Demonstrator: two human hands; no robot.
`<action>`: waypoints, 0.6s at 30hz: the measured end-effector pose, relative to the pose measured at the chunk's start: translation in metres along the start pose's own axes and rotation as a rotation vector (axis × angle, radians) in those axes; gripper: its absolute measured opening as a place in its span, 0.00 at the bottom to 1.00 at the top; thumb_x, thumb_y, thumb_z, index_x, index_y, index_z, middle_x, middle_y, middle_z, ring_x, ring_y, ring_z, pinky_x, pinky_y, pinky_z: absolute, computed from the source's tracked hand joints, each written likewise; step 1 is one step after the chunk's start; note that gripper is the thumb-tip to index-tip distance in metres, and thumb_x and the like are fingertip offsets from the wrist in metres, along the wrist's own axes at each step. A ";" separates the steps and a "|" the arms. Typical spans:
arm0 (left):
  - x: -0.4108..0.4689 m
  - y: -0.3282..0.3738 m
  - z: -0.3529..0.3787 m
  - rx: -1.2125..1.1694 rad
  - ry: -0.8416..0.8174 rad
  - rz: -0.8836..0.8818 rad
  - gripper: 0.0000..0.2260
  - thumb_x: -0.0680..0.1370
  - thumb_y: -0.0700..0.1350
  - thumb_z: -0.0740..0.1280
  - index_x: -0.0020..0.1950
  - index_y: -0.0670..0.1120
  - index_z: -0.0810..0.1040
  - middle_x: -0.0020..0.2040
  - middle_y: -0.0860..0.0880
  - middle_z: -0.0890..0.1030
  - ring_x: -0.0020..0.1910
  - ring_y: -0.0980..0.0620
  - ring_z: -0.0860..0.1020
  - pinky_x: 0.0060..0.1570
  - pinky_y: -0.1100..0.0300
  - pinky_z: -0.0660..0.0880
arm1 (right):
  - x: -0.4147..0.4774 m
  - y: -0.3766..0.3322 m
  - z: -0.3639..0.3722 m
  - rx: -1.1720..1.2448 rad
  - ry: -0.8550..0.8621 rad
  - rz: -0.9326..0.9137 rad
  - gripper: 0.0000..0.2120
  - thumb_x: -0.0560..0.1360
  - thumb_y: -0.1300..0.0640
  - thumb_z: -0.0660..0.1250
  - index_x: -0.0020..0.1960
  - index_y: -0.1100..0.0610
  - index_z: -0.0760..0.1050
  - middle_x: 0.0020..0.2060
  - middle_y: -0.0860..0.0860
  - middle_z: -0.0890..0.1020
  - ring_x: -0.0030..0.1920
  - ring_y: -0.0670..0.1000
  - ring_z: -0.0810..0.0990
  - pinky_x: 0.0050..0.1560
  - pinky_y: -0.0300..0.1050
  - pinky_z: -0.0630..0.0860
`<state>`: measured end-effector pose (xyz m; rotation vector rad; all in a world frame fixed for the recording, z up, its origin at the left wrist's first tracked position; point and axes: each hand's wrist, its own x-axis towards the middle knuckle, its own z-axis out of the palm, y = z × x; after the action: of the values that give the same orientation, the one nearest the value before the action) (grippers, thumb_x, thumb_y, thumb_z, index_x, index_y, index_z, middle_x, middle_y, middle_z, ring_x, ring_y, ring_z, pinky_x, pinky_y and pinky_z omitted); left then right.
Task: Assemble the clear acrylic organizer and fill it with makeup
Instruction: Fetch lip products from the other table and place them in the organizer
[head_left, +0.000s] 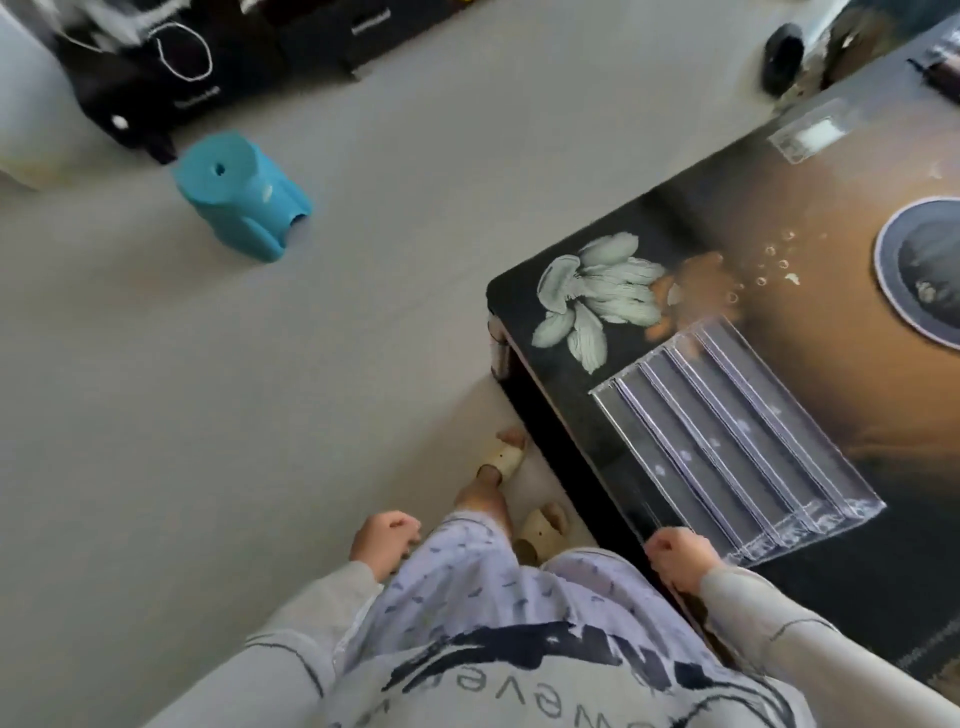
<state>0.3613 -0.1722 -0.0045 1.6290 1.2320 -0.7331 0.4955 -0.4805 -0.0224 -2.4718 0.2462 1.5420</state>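
Just beyond the right hand (680, 558), curled empty like the left hand (384, 540), the organizer (737, 447) hugs the worktop (779, 218) edge; a bump could drop it.

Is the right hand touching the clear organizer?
Cannot tell: the head view shows the right hand overlapping the clear organizer, neither contact nor gap plain.
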 end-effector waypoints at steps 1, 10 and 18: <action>-0.002 -0.013 0.001 -0.054 0.027 -0.020 0.12 0.76 0.36 0.62 0.34 0.44 0.78 0.36 0.43 0.78 0.36 0.47 0.73 0.38 0.60 0.69 | 0.003 -0.012 0.000 0.051 -0.006 -0.020 0.12 0.74 0.66 0.58 0.38 0.58 0.77 0.36 0.55 0.78 0.35 0.53 0.76 0.40 0.41 0.74; 0.001 -0.072 -0.021 -0.226 0.140 -0.149 0.06 0.76 0.37 0.64 0.44 0.37 0.80 0.39 0.44 0.80 0.41 0.44 0.77 0.33 0.73 0.73 | -0.001 -0.139 0.004 0.105 -0.003 -0.311 0.10 0.74 0.65 0.58 0.42 0.55 0.76 0.36 0.55 0.79 0.32 0.52 0.75 0.30 0.34 0.71; 0.040 -0.066 -0.110 -0.248 0.108 -0.205 0.09 0.76 0.39 0.63 0.37 0.41 0.78 0.39 0.44 0.77 0.36 0.48 0.73 0.32 0.63 0.69 | 0.004 -0.223 0.014 0.061 0.000 -0.283 0.10 0.74 0.67 0.57 0.46 0.59 0.76 0.37 0.56 0.78 0.29 0.47 0.73 0.25 0.30 0.70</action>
<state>0.3034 -0.0517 -0.0179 1.3672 1.5206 -0.5946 0.5419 -0.2620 -0.0111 -2.3401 -0.0548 1.3950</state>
